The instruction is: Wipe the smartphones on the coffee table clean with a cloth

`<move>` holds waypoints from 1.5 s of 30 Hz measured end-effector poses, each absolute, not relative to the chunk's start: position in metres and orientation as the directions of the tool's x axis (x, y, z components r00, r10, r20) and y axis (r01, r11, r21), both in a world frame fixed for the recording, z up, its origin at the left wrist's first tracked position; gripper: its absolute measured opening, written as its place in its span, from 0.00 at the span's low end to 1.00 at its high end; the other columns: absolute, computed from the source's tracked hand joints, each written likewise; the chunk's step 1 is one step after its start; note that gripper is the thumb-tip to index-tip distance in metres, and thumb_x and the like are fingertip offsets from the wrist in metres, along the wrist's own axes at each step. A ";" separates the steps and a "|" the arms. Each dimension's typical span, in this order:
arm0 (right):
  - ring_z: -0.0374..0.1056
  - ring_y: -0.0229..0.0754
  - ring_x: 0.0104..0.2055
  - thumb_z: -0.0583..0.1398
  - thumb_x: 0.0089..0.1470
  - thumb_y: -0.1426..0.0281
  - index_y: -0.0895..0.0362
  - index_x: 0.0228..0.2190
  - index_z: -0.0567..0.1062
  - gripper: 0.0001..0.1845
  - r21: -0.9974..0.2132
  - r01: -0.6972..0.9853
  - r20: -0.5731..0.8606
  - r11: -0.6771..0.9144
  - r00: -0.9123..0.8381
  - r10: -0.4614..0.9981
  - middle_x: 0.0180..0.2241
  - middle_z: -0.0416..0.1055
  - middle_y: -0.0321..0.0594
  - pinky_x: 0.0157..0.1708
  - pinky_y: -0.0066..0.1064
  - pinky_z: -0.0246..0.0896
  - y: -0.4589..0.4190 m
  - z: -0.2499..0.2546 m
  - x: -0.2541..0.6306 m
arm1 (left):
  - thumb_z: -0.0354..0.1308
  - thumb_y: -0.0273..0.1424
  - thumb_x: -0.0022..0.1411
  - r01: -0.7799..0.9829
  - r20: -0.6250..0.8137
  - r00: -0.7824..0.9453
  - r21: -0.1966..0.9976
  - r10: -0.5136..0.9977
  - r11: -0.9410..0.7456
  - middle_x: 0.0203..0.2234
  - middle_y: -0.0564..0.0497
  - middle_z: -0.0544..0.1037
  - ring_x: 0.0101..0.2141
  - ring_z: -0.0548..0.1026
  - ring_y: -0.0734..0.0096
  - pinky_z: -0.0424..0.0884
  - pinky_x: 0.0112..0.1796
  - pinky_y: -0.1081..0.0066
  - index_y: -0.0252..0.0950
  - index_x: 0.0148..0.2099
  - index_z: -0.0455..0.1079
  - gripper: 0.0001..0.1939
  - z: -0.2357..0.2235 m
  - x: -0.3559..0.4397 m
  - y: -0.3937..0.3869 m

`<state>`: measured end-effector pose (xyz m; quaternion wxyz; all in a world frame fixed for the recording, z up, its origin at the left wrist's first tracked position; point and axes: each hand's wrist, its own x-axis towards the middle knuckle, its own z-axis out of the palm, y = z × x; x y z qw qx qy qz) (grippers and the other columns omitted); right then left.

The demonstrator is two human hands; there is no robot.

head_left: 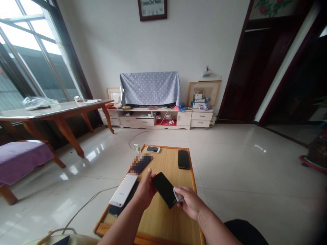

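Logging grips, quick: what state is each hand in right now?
Left hand: holding a black smartphone at its edge.
Right hand: closed, fingers pinching a small pale cloth.

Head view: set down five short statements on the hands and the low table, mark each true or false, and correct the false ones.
1. The left hand holds a dark phone. True.
2. The right hand is empty. False: it pinches a pale cloth or tissue at the phone's edge.
3. A white-framed phone lies at the far end of the low table. True.
4. A black phone stands upright near the table's right edge. False: it lies flat.
5. A pump bottle stands near the table's far left corner. True.
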<state>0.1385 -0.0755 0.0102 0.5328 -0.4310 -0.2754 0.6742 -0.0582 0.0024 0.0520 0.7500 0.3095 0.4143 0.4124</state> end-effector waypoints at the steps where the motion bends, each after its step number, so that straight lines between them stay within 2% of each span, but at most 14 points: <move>1: 0.60 0.36 0.26 0.70 0.47 0.57 0.56 0.27 0.74 0.17 -0.827 -0.499 -0.292 -0.259 -0.012 0.956 0.23 0.67 0.33 0.23 0.27 0.48 -0.074 0.009 0.137 | 0.63 0.59 0.54 -0.384 -0.362 0.304 0.800 0.881 0.461 0.29 0.52 0.76 0.29 0.74 0.73 0.67 0.33 0.73 0.36 0.40 0.70 0.30 0.049 -0.054 -0.003; 4: 0.61 0.36 0.26 0.71 0.46 0.56 0.56 0.28 0.75 0.18 -0.821 -0.526 -0.326 -0.222 0.113 0.939 0.24 0.68 0.33 0.23 0.28 0.49 -0.070 0.004 0.132 | 0.64 0.57 0.54 -0.279 -0.333 0.310 0.863 0.890 0.421 0.28 0.54 0.76 0.28 0.74 0.74 0.67 0.32 0.73 0.37 0.40 0.69 0.28 0.038 -0.040 -0.023; 7: 0.63 0.38 0.28 0.70 0.47 0.54 0.55 0.29 0.75 0.19 -0.828 -0.513 -0.345 -0.225 0.151 0.926 0.25 0.70 0.34 0.26 0.29 0.52 -0.070 0.001 0.127 | 0.66 0.56 0.52 -0.112 -0.297 0.262 0.936 0.918 0.334 0.27 0.55 0.74 0.27 0.73 0.74 0.65 0.30 0.73 0.37 0.40 0.68 0.28 0.029 -0.026 -0.041; 11: 0.65 0.40 0.30 0.68 0.49 0.50 0.55 0.31 0.78 0.21 -0.880 -0.431 -0.299 -0.200 0.175 0.938 0.27 0.73 0.37 0.30 0.31 0.54 -0.073 0.000 0.125 | 0.63 0.56 0.55 -0.055 -0.246 0.247 0.962 0.937 0.267 0.25 0.57 0.73 0.23 0.71 0.77 0.63 0.26 0.74 0.37 0.39 0.67 0.27 0.028 -0.021 -0.046; 16: 0.65 0.40 0.30 0.68 0.48 0.49 0.56 0.33 0.79 0.22 -0.908 -0.383 -0.257 -0.170 0.189 0.948 0.28 0.75 0.38 0.32 0.32 0.55 -0.071 0.009 0.136 | 0.59 0.55 0.60 0.048 -0.192 0.410 0.981 0.892 0.189 0.26 0.55 0.73 0.21 0.68 0.79 0.60 0.24 0.75 0.36 0.42 0.67 0.26 0.036 -0.029 -0.043; 23: 0.66 0.40 0.32 0.71 0.46 0.51 0.55 0.35 0.80 0.22 -0.894 -0.437 -0.243 -0.098 0.291 0.925 0.30 0.75 0.38 0.33 0.31 0.56 -0.064 0.030 0.167 | 0.59 0.53 0.62 0.044 -0.151 0.655 0.986 0.740 0.162 0.31 0.52 0.73 0.28 0.71 0.75 0.66 0.27 0.75 0.35 0.47 0.70 0.25 0.042 -0.029 -0.057; 30: 0.67 0.41 0.34 0.70 0.46 0.49 0.54 0.36 0.81 0.24 -0.907 -0.412 -0.245 -0.082 0.362 0.899 0.33 0.76 0.39 0.33 0.31 0.57 -0.068 0.035 0.172 | 0.59 0.53 0.62 0.064 -0.157 0.659 0.986 0.736 0.153 0.30 0.52 0.72 0.29 0.70 0.75 0.66 0.26 0.75 0.35 0.45 0.70 0.25 0.035 -0.023 -0.064; 35: 0.67 0.44 0.36 0.69 0.46 0.45 0.55 0.38 0.81 0.28 -0.927 -0.355 -0.246 -0.119 0.339 0.908 0.34 0.78 0.42 0.34 0.33 0.58 -0.077 0.031 0.164 | 0.61 0.54 0.60 0.040 -0.172 0.617 0.981 0.768 0.187 0.32 0.51 0.72 0.32 0.70 0.73 0.66 0.27 0.76 0.36 0.44 0.70 0.25 0.043 -0.023 -0.059; 41: 0.67 0.45 0.37 0.68 0.47 0.46 0.54 0.40 0.81 0.28 -0.951 -0.292 -0.202 -0.101 0.337 0.919 0.36 0.78 0.42 0.36 0.33 0.57 -0.079 0.039 0.182 | 0.62 0.52 0.60 0.123 -0.188 0.704 0.982 0.685 0.143 0.31 0.53 0.71 0.31 0.70 0.73 0.67 0.27 0.75 0.37 0.42 0.71 0.23 0.060 -0.029 -0.052; 45: 0.66 0.43 0.33 0.70 0.45 0.46 0.57 0.35 0.82 0.27 -0.962 -0.251 -0.162 -0.111 0.194 0.968 0.32 0.77 0.41 0.34 0.33 0.55 -0.078 0.051 0.193 | 0.62 0.51 0.60 0.216 -0.235 0.741 0.970 0.629 0.107 0.28 0.54 0.71 0.30 0.71 0.72 0.68 0.27 0.75 0.38 0.37 0.69 0.20 0.064 -0.034 -0.054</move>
